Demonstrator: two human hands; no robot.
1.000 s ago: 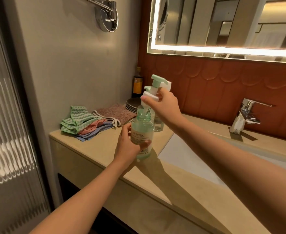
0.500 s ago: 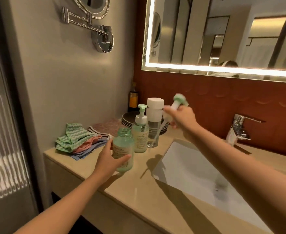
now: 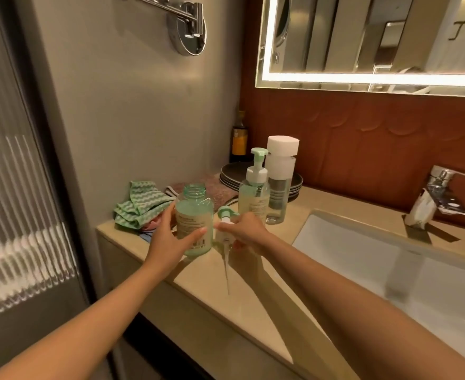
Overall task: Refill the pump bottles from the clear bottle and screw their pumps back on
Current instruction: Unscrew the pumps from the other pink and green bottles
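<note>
Green see-through plastic, so light, thin-walled, probably slick: open pump bottle (image 3: 194, 212) gripped round the label (image 3: 190, 227) by left hand (image 3: 168, 239), at near-left of the bench (image 3: 198, 281). Loose pump (image 3: 225, 215) pinched in right hand (image 3: 246, 229); best taken high up, not by the floppy tube (image 3: 226, 267).

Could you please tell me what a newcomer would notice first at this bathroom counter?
The two hands at the counter: the left hand grips an uncapped green bottle, and the right hand holds a loose pump, its tube dangling beside it. Behind them stand a second pump bottle and a tall clear bottle with a white cap, under the lit mirror.
</note>
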